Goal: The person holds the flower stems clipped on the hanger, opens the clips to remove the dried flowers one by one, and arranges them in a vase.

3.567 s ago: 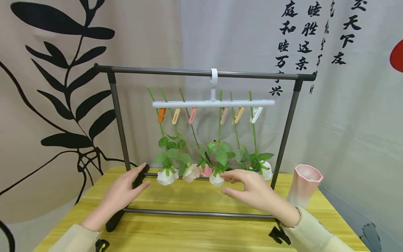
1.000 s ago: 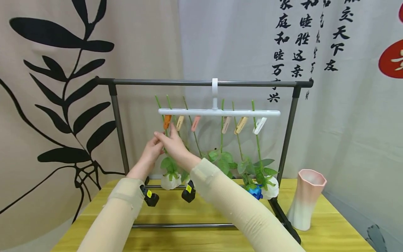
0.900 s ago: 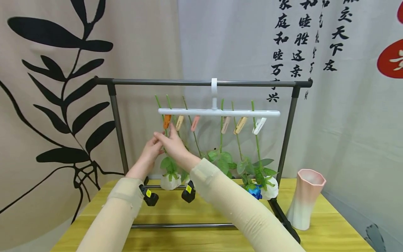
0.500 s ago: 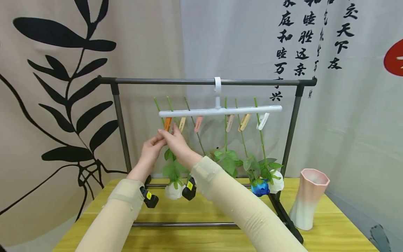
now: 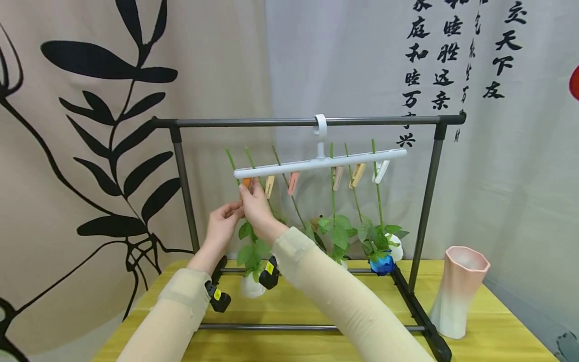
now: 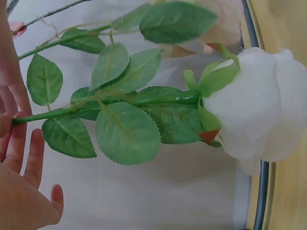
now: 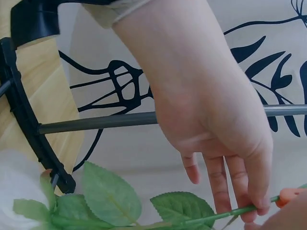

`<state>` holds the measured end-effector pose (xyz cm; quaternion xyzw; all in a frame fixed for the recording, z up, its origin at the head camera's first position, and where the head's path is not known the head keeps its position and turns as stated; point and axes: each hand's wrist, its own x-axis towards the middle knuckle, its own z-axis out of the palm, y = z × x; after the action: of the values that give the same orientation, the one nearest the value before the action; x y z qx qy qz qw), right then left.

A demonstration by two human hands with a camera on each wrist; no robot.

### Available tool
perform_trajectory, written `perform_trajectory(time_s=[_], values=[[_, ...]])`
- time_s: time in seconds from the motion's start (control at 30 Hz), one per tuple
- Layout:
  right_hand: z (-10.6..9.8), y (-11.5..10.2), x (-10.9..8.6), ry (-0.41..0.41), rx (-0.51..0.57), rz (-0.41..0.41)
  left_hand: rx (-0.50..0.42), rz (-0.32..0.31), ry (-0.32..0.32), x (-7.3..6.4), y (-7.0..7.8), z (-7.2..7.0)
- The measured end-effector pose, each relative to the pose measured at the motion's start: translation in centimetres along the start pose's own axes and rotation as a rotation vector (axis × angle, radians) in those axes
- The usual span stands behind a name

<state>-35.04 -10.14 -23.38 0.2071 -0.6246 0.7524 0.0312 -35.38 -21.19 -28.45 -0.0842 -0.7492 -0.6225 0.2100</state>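
Note:
A white clip hanger (image 5: 289, 167) hangs from the rack's top bar and tilts down at its left end. Several artificial roses hang upside down from its clips. My left hand (image 5: 220, 226) pinches the green stem (image 7: 230, 212) of the leftmost white rose (image 6: 268, 103). Just above, my right hand (image 5: 260, 208) pinches the orange clothespin (image 5: 246, 182), whose lower part is hidden by the fingers. The stem still runs up past this clip and behind the hanger bar. In the left wrist view, green leaves (image 6: 127, 132) spread along the stem.
Around the hanger stands a dark metal rack (image 5: 427, 201) on a yellow wooden table (image 5: 280, 347). A pink-and-white vase (image 5: 459, 291) is at the right. A blue rose (image 5: 382, 264) and other roses hang to the right of my hands. A printed curtain (image 5: 217, 70) hangs behind.
Both hands have come up from beside the rack to the leftmost flower and its orange clothespin. Over the last half second, the hanger's left end has dipped and the white rose has sunk slightly.

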Motion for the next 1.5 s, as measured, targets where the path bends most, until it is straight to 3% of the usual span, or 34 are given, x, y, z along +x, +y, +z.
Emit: perform_trajectory(time_s=[0.23, 0.5, 0.67, 0.93, 1.27, 1.5], values=[[0.4, -0.3, 0.4, 0.12, 0.085, -0.035, 0.017, 0.033, -0.015, -0.4, 0.2, 0.0], [0.3, -0.4, 0.6, 0.147, 0.165, -0.052, 0.025, 0.049, -0.015, -0.5, 0.7, 0.2], [0.1, -0.1, 0.7, 0.139, 0.171, -0.053, -0.009, 0.058, -0.017, -0.9, 0.6, 0.1], [-0.1, 0.0, 0.7, 0.098, 0.165, -0.024, 0.02, 0.046, 0.021, -1.6, -0.2, 0.0], [0.1, -0.2, 0.5, 0.026, 0.203, 0.048, 0.001, 0.007, 0.076, -2.5, -1.7, -1.6], [0.4, -0.5, 0.7, 0.023, 0.237, 0.08, -0.038, 0.035, 0.078, -3.1, -1.0, -2.1]])
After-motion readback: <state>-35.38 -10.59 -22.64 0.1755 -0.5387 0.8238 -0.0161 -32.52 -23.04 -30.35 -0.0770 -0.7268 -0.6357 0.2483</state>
